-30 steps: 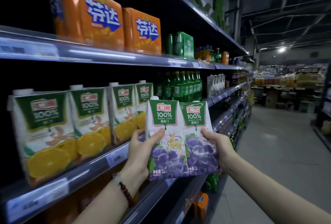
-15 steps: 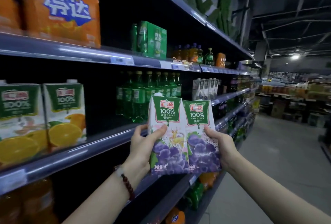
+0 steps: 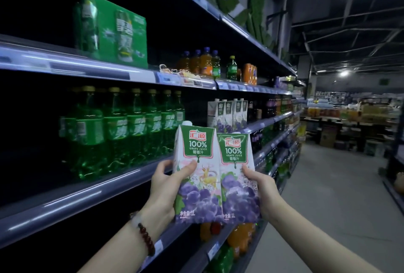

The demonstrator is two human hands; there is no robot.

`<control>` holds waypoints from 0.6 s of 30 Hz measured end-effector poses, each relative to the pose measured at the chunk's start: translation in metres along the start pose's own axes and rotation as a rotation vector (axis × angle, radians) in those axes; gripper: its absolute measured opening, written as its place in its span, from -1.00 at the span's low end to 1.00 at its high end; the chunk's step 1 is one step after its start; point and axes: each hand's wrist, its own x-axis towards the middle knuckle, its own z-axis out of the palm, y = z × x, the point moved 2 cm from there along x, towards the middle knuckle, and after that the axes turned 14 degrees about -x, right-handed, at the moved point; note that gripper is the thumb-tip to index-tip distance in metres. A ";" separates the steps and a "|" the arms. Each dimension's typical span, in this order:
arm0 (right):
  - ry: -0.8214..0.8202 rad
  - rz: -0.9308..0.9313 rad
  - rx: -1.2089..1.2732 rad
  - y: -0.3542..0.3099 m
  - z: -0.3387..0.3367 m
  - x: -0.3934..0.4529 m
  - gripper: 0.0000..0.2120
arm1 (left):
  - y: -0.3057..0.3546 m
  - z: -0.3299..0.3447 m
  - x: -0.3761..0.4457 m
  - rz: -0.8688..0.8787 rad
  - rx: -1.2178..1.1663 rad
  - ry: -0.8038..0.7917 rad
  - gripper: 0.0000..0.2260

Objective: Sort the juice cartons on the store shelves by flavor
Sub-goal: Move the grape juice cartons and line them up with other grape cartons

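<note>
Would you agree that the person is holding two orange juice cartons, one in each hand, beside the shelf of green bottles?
Not quite: the head view shows grape juice cartons, not orange. The left hand and right hand each hold one beside the green bottles.

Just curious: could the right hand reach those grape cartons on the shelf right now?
Probably not yet: the right hand grips a grape carton, and the shelved grape cartons stand farther along the aisle.

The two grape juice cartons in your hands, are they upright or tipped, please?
Roughly upright: left grape juice carton and right grape juice carton show their labels right way up, tops uppermost, leaning slightly.
</note>
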 end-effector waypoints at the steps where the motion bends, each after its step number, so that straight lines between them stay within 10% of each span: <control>1: -0.009 -0.001 -0.001 0.001 -0.007 0.019 -0.45 | -0.009 0.008 0.017 0.001 -0.005 -0.002 -0.55; 18: -0.082 0.031 -0.047 0.016 -0.091 0.277 -0.46 | -0.117 0.112 0.229 -0.018 -0.032 0.023 -0.51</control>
